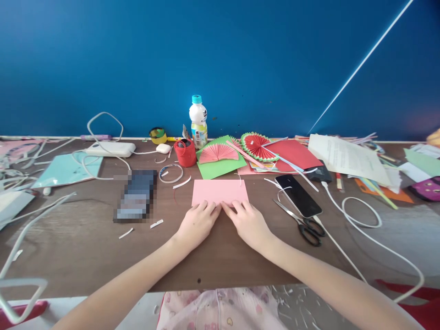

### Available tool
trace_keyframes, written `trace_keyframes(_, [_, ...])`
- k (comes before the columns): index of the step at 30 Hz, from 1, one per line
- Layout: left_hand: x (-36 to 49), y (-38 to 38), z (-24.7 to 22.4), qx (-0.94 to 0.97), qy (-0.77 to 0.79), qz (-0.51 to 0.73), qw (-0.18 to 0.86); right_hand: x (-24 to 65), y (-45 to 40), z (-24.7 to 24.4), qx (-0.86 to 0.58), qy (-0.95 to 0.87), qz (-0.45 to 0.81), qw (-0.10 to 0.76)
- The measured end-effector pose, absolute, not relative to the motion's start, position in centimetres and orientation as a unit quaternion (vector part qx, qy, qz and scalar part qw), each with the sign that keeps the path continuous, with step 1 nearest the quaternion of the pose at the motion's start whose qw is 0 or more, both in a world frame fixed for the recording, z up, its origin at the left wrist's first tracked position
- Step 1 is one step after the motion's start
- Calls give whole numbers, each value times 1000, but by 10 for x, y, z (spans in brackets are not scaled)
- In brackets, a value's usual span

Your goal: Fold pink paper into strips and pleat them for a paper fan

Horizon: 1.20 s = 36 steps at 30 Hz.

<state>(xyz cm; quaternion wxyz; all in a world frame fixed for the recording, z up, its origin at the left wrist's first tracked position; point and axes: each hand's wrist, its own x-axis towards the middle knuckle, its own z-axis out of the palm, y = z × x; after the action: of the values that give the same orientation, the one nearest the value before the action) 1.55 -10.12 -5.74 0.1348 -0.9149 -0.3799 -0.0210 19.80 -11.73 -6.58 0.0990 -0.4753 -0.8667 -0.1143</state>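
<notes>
A sheet of pink paper (220, 190) lies on the brown table in front of me. Along its near edge, my left hand (197, 222) grips the left part between bent fingers and thumb. My right hand (250, 223) does the same on the right part, and the fingertips of both hands almost meet at the middle of that edge. The fingers cover much of the edge, so any fold there is hidden. A thin white paper strip (241, 179) rests by the sheet's far right corner.
Black-handled scissors (302, 224) and a phone (298, 196) lie to the right, with white cables nearby. Behind stand a bottle (198, 121) and a red cup-shaped holder (185, 153), beside folded paper fans (218, 153). A blurred-out dark device (136, 195) sits left among paper scraps.
</notes>
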Motion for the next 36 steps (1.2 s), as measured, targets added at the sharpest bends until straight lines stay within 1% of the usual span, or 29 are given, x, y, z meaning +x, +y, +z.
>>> trace_keyframes(5, [19,-107,-53,-898,-434,-15,73,191,-123,-62,-484,-866,-109,55])
trace_keyframes(10, [3,-107,-53,-892,-449,-48,11,210,-121,-63,-479,-872,-59,80])
trace_keyframes(12, [-4,-108,-57,-890,-449,-74,17,219,-122,-66,-475,-873,-52,97])
trace_keyframes(18, [-11,-109,-64,-882,-447,-122,83,233,-114,-69,-471,-873,-21,128])
trace_keyframes(25, [-8,-96,-57,-886,-446,-81,98,233,-99,-58,-460,-884,-59,63])
trace_keyframes(29, [-7,-87,-51,-887,-449,-55,95,230,-93,-50,-457,-888,-47,30])
trace_keyframes(32, [-5,-80,-49,-875,-477,-62,58,230,-86,-46,-462,-886,0,49])
trace_keyframes(36, [-7,-69,-50,-852,-509,-110,-55,233,-73,-44,-493,-855,120,106])
